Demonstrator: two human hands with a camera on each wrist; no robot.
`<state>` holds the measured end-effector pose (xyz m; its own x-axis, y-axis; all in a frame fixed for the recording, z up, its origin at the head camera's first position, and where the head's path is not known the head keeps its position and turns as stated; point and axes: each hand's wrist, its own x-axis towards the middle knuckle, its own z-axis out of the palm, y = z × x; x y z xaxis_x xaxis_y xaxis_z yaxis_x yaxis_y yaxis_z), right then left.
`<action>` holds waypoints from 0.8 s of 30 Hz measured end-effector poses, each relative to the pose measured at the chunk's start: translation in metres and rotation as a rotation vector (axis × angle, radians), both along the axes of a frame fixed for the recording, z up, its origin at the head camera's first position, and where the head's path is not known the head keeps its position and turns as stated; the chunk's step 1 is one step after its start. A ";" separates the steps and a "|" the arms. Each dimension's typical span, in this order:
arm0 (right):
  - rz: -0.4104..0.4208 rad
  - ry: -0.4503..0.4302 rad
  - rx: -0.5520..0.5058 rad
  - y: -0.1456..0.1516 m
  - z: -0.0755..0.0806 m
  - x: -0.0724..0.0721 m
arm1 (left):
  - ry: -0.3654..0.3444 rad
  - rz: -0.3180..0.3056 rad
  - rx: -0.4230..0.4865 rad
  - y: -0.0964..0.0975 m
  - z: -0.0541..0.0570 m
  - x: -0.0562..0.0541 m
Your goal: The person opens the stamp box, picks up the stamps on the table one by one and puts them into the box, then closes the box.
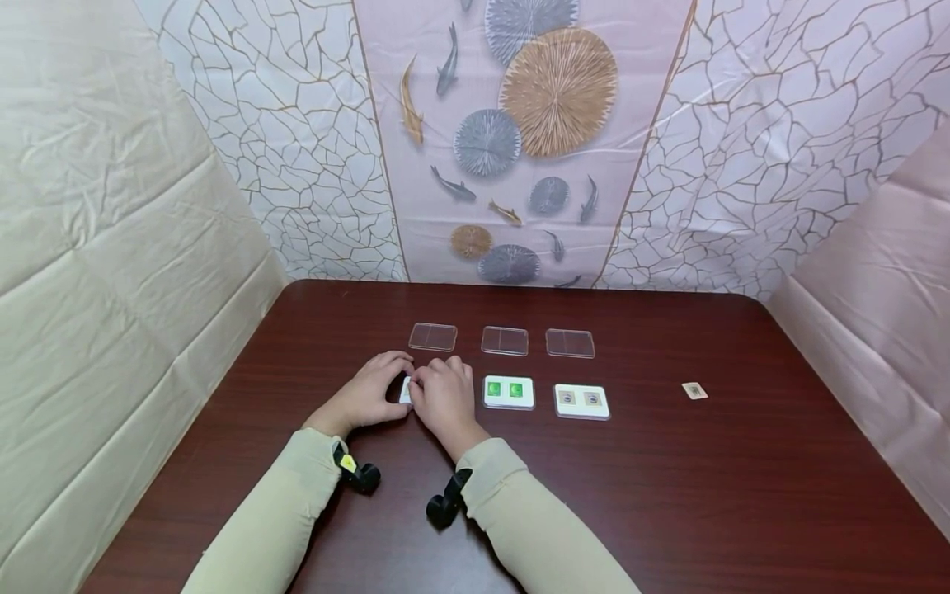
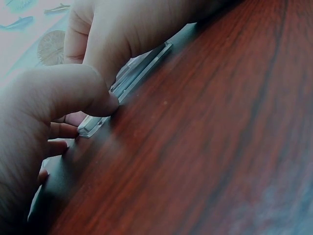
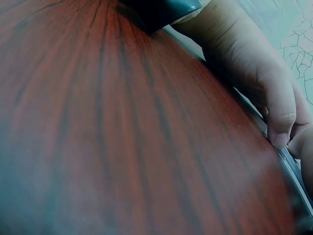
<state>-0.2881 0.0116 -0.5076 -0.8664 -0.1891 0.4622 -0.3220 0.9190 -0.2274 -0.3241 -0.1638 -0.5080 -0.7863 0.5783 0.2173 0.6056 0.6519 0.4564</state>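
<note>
My left hand (image 1: 365,394) grips a flat clear-edged plastic case (image 2: 95,126) with a white inside, its thumb along the near edge and its fingers around the left end. Over the same case, my right hand (image 1: 447,400) has its fingers bent down. Its fingertips meet the case, but whether they pinch something small there is hidden. To the right lie a case with two green pictures (image 1: 508,392) and a case with two greyish-beige pictures (image 1: 581,401). In the right wrist view the left thumb (image 3: 280,132) presses at the case edge.
Behind the cases stand three clear empty-looking covers in a row: left cover (image 1: 433,337), middle cover (image 1: 505,340) and right cover (image 1: 570,343). A small picture card (image 1: 694,390) lies alone at the right of the dark wooden table (image 1: 668,495). Patterned cloth hangs behind.
</note>
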 end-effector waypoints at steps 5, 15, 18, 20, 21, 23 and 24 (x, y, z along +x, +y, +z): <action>0.013 0.002 -0.035 0.000 0.001 0.000 | 0.006 0.000 0.000 -0.001 0.000 0.000; 0.154 0.159 -0.263 0.017 0.008 0.018 | 0.005 -0.008 -0.009 0.002 0.001 0.002; 0.193 0.254 -0.297 0.030 0.011 0.020 | 0.011 -0.002 0.009 0.001 0.003 0.002; 0.209 0.329 -0.323 0.043 0.013 0.020 | 0.017 -0.001 0.014 0.001 0.003 0.001; 0.210 0.368 -0.331 0.051 0.013 0.019 | 0.014 -0.001 0.014 0.001 0.003 0.001; 0.205 0.435 -0.328 0.071 0.012 0.017 | 0.013 -0.001 0.012 0.001 0.003 0.001; 0.199 0.473 -0.328 0.082 0.012 0.016 | 0.011 0.000 0.010 0.001 0.003 0.002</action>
<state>-0.2722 0.0932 -0.4958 -0.5158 -0.1088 0.8498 -0.6154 0.7371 -0.2792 -0.3225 -0.1631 -0.5051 -0.7837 0.5761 0.2322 0.6109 0.6472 0.4560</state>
